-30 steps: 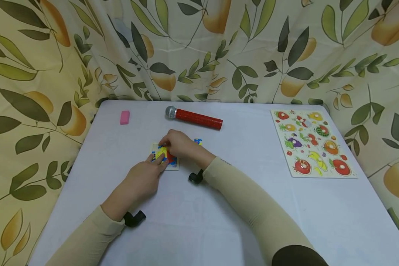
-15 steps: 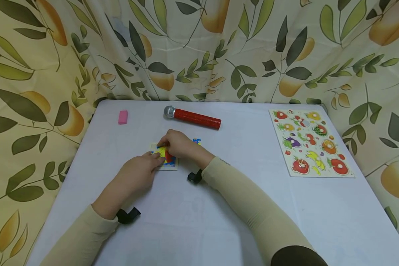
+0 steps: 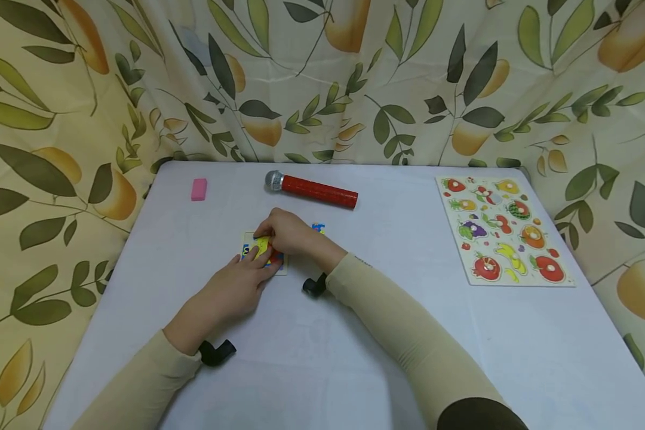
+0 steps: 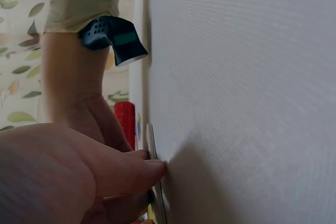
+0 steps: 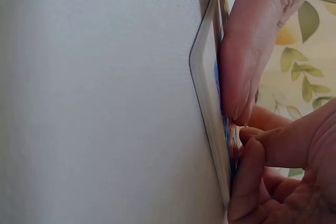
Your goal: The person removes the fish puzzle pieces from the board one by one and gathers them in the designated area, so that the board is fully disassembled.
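Observation:
A small jigsaw puzzle (image 3: 283, 270) in yellow, red and blue, with a pale border, lies on the table in the head view. My left hand (image 3: 236, 285) rests straight fingers across its face; the left wrist view has that thumb at the edge of the thin board (image 4: 152, 142). At the board's far side, my right hand (image 3: 292, 232) curls its fingers over a yellow puzzle piece (image 3: 261, 241). The right wrist view shows its bent fingertips (image 5: 251, 148) right at the pieces, beside the left fingers; the grip itself is partly hidden.
A blue puzzle piece (image 3: 318, 227) lies behind the right wrist. Farther back are a red microphone (image 3: 317, 191) with a silver head and a pink block (image 3: 199, 189). A fruit-picture board (image 3: 484, 239) lies at the right.
My left hand pulls back left, uncurling little, then returns right with fingers spread over the puzzle. My right hand stays at the board's far side.

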`<state>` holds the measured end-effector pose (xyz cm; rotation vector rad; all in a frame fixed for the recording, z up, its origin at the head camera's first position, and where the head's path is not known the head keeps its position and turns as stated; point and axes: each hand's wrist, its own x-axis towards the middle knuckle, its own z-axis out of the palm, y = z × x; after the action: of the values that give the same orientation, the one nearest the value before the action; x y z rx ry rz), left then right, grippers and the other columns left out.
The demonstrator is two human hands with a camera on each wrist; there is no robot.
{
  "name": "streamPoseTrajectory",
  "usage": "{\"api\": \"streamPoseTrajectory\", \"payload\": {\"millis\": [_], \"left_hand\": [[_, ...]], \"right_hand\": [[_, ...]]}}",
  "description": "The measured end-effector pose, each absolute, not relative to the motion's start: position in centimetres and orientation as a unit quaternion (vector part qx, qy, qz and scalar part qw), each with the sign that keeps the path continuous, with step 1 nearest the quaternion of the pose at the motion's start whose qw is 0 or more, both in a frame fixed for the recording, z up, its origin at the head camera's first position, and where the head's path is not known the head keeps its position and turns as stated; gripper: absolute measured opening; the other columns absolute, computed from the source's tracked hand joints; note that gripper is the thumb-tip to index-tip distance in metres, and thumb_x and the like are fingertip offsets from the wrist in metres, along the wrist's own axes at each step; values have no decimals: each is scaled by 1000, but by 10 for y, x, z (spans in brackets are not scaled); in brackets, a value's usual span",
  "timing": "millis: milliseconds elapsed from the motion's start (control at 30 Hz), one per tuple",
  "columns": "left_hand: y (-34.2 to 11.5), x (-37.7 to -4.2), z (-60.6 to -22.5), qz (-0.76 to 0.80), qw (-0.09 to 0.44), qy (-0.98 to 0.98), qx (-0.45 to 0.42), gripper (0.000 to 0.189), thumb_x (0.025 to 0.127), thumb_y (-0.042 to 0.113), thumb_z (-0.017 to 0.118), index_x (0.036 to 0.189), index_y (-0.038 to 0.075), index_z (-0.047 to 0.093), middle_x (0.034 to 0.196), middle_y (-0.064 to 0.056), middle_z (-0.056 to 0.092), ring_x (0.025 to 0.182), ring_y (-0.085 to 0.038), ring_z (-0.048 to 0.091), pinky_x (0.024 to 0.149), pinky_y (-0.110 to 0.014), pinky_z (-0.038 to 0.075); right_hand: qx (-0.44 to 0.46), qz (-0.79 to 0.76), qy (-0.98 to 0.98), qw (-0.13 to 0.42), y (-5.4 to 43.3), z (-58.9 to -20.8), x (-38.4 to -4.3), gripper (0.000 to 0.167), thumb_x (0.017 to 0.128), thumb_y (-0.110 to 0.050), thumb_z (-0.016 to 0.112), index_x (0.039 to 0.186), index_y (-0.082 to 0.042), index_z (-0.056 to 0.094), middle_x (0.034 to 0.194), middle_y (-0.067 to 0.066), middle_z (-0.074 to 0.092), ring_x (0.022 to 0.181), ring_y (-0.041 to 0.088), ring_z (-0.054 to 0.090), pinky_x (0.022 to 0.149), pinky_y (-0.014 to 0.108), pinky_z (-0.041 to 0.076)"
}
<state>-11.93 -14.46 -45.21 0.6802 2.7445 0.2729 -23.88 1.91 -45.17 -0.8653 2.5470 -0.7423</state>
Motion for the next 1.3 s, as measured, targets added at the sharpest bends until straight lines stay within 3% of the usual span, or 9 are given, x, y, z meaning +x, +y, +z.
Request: {"api": "streamPoseTrajectory", "payload": {"millis": [667, 1100, 1300], "left_hand": [[-143, -118, -445, 109, 153, 955, 230, 49, 109, 21, 55, 159, 20, 56, 173, -10, 41, 163, -42, 32, 126, -69, 34], [-144, -119, -450, 109, 131, 955, 242, 49, 108, 17, 54, 157, 19, 58, 171, -10, 46, 161, -45, 35, 123, -71, 37], [-144, -119, -451, 112, 137, 955, 239, 49, 109, 16, 53, 158, 19, 57, 172, -10, 44, 162, -45, 33, 124, -71, 36]], "right_hand": [[-291, -272, 902, 166, 18, -454, -236, 37, 97, 4, 65, 123, -17, 81, 122, 9, 64, 114, 22, 65, 109, 40, 55], [-279, -240, 914, 170, 12, -453, -234, 46, 93, 2, 64, 130, -22, 78, 126, 7, 62, 110, 20, 63, 97, 36, 55], [-274, -252, 913, 167, 13, -456, -234, 44, 93, 2, 63, 125, -24, 78, 123, 6, 62, 108, 20, 62, 96, 36, 55]]}}
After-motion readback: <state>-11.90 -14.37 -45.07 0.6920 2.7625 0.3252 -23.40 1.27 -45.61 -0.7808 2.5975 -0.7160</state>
